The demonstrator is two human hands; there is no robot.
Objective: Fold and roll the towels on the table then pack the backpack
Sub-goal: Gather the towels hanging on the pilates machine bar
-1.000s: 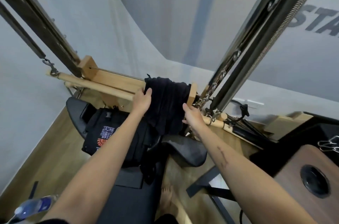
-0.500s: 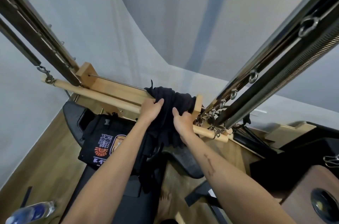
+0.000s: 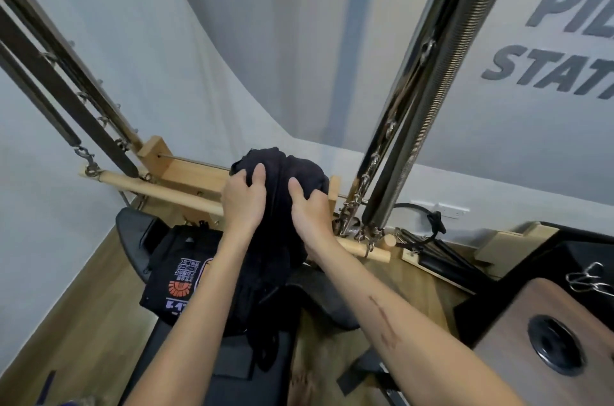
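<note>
- Both hands grip a dark towel (image 3: pixel 282 169) bunched over the wooden bar (image 3: pixel 166 188).
- Left hand (image 3: pixel 244 203) has its fingers curled into the cloth, right hand (image 3: pixel 309 209) likewise, just beside it.
- A black backpack (image 3: pixel 179 272) with printed lettering lies below, on the dark padded bench (image 3: pixel 133 233).

A soft, matt black cloth towel (image 3: pixel 282 173) is bunching in loose folds. The wooden bar (image 3: pixel 159 188) beneath it is showing a pale, smooth, unvarnished-looking finish, like the light wooden frame block (image 3: pixel 154 153). Polished metal poles (image 3: pixel 432 50) are gleaming, and beside them a coiled metal spring (image 3: pixel 442 73) is looking ribbed and duller. A black fabric backpack (image 3: pixel 179 272) is lying matt, with printed markings. The floor (image 3: pixel 76 332) is showing wood grain with a slight sheen.
</note>
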